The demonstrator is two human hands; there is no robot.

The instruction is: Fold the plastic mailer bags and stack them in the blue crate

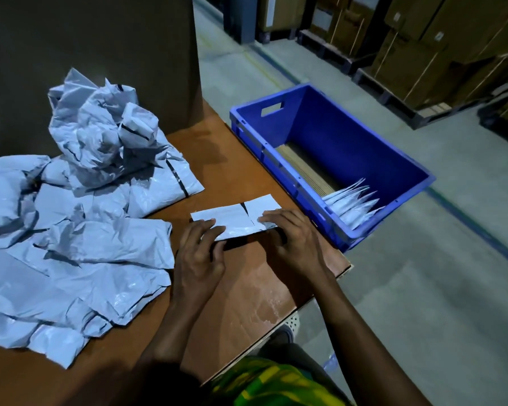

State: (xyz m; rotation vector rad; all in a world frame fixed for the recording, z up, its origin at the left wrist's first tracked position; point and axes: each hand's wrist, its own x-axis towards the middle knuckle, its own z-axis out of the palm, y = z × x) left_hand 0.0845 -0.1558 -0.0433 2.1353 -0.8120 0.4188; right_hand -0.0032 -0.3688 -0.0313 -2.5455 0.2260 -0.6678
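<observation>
Warehouse cartons on pallets (pixel 423 39) line the far side of the concrete floor, and a brown wooden table (pixel 247 288) stands in front of the person. On it, just ahead of both hands, lies a folded mailer bag (pixel 235 218), a narrow grey strip running from 8 o'clock to 2 o'clock.

The left hand (pixel 198 253) comes in palm down with its fingers bent. The tips sit on the strip's near-left corner and the thumb lies against the near edge, so it pinches that corner. The right hand (pixel 294 238) lies palm down at the strip's right end. Its fingers are straight and together, pointing toward 9 o'clock, pressing the plastic flat on the table. Both forearms reach forward from the bottom of the view.

At 9 o'clock from the hands, a loose pile of unfolded mailer bags (pixel 71 244) spreads over the table. A crumpled heap (pixel 100 133) rises behind it at 11 o'clock, against a tall cardboard box (pixel 85 54). At 2 o'clock, off the table's right edge, sits the blue crate (pixel 349 136). Folded bags (pixel 352 203) stand on edge in its near corner, beside a row of brown cardboard sheets (pixel 305 168).
</observation>
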